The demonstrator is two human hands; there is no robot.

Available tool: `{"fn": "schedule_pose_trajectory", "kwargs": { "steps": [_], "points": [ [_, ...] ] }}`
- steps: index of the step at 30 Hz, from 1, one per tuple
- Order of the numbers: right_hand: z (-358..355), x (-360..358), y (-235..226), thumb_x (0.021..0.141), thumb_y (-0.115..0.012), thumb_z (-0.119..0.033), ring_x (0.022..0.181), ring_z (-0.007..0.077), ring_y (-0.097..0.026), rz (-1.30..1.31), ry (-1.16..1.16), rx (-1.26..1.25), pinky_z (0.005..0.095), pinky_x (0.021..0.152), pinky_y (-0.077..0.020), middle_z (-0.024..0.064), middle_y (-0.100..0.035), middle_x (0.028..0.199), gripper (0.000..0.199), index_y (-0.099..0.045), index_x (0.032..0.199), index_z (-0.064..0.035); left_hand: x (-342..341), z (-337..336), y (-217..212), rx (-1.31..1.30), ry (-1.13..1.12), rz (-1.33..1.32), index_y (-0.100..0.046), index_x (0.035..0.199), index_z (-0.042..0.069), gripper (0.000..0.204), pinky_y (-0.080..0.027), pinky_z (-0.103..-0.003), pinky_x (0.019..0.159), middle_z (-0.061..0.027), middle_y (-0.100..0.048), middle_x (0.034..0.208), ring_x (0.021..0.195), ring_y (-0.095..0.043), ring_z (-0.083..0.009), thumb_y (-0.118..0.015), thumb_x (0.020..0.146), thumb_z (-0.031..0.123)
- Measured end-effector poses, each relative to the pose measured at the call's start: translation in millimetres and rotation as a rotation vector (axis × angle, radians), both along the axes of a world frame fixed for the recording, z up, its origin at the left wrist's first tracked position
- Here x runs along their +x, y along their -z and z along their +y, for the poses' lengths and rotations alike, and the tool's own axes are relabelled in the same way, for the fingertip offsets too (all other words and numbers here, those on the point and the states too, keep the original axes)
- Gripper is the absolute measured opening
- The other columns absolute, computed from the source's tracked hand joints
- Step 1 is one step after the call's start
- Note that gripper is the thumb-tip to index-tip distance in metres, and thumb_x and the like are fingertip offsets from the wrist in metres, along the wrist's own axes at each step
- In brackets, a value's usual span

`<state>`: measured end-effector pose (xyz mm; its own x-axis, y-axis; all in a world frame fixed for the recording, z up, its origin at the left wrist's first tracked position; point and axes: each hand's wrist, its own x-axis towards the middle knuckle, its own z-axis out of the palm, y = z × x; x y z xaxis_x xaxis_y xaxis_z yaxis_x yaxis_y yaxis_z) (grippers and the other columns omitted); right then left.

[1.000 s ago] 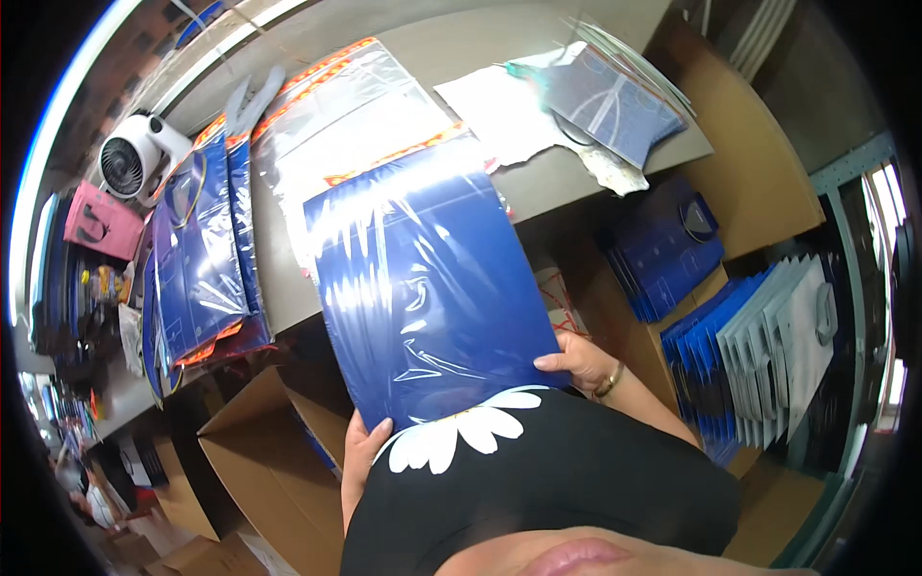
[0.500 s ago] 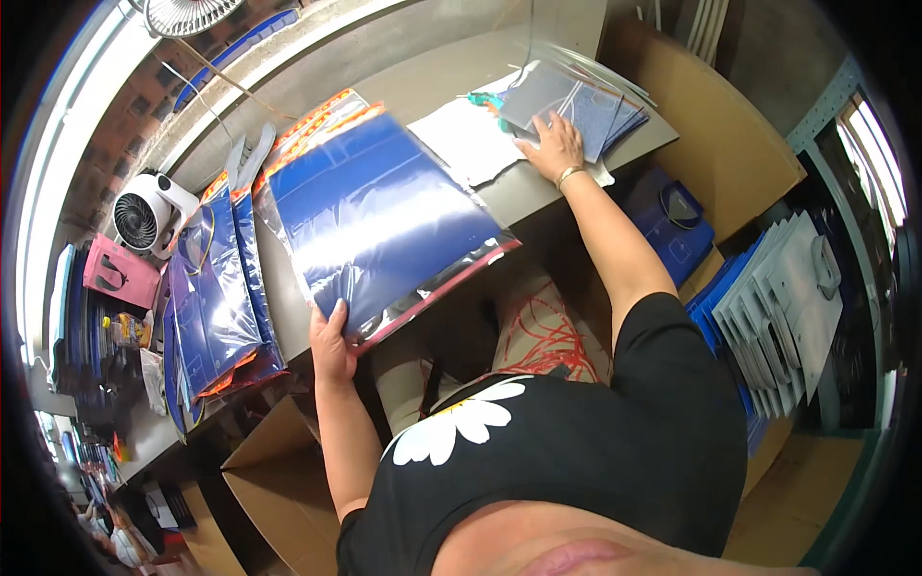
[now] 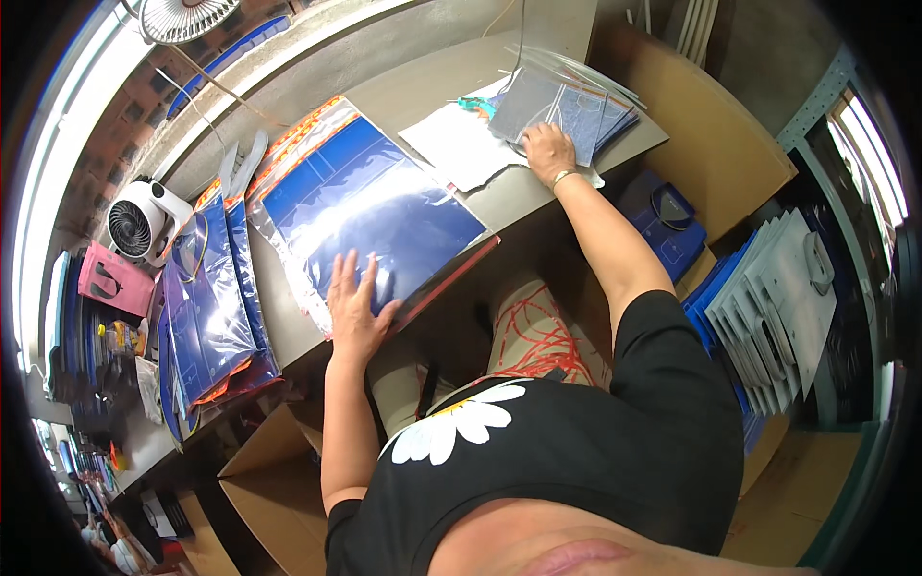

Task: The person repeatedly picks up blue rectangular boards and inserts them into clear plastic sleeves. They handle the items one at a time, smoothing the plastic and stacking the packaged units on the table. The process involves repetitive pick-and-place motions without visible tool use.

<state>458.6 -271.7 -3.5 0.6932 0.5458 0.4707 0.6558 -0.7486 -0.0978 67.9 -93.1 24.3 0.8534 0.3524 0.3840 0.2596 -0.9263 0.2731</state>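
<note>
My left hand (image 3: 355,305) lies open with spread fingers on the near-left part of a blue flat bag or folder (image 3: 375,202) in a clear plastic sleeve. This sleeve has an orange printed strip along its far edge, and it lies flat on the table. At the far right, my right hand (image 3: 550,154) has its fingers drawn together at the near edge of a stack of clear, greyish plastic sheets (image 3: 552,101), seeming to pinch the top one. Dark blue pieces show under those sheets. A white sheet (image 3: 461,144) lies between the two stacks.
Left of the sleeve stand more blue bags in clear plastic (image 3: 206,307), grey strap-like pieces (image 3: 245,163) and a white fan (image 3: 139,221). Teal-handled scissors (image 3: 475,104) lie by the white sheet. Cardboard (image 3: 711,125) and grey folders (image 3: 768,298) stand at the right.
My left hand has let go of the blue sleeve's near edge and now rests on top; the sleeve has settled flat. My right hand moved nearer and drew its fingers together.
</note>
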Motion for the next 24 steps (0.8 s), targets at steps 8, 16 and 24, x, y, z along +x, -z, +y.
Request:
{"fn": "schedule_pose_trajectory", "kwargs": {
  "steps": [8, 16, 24],
  "points": [
    [6.4, 3.4, -9.8, 0.087, -0.052, -0.024, 0.098, 0.026, -0.056, 0.022, -0.042, -0.082, 0.0386, 0.077, -0.0493, 0.009, -0.063, 0.093, 0.019, -0.063, 0.096, -0.0116, 14.8, 13.3, 16.4, -0.085, 0.083, 0.054, -0.057, 0.123, 0.01, 0.062, -0.028, -0.043, 0.103, -0.0109, -0.046, 0.133, 0.126, -0.04, -0.0291, -0.073, 0.069, 0.036],
    [-8.5, -121.0, -33.5, 0.074, -0.053, -0.009, 0.065, 0.0235, -0.055, -0.354, -0.656, 0.293, 0.0352, 0.06, -0.0448, 0.0057, -0.053, 0.065, 0.004, -0.054, 0.071, -0.0108, 11.8, 11.6, 22.5, -0.057, 0.061, 0.036, -0.057, 0.123, 0.011, 0.061, -0.029, -0.043, 0.103, -0.0097, -0.047, 0.133, 0.126, -0.04, -0.0294, -0.073, 0.069, 0.035],
    [-67.6, -209.9, 16.5, 0.08, -0.066, -0.044, 0.114, 0.0271, -0.047, 0.096, -0.336, 0.627, 0.0396, 0.092, -0.0397, 0.0166, -0.046, 0.126, 0.059, -0.048, 0.119, -0.0028, 12.0, 15.5, 23.1, -0.082, 0.076, 0.045, -0.057, 0.124, 0.012, 0.058, -0.029, -0.042, 0.103, -0.0097, -0.048, 0.132, 0.126, -0.04, -0.0283, -0.071, 0.072, 0.034]
  ]
}}
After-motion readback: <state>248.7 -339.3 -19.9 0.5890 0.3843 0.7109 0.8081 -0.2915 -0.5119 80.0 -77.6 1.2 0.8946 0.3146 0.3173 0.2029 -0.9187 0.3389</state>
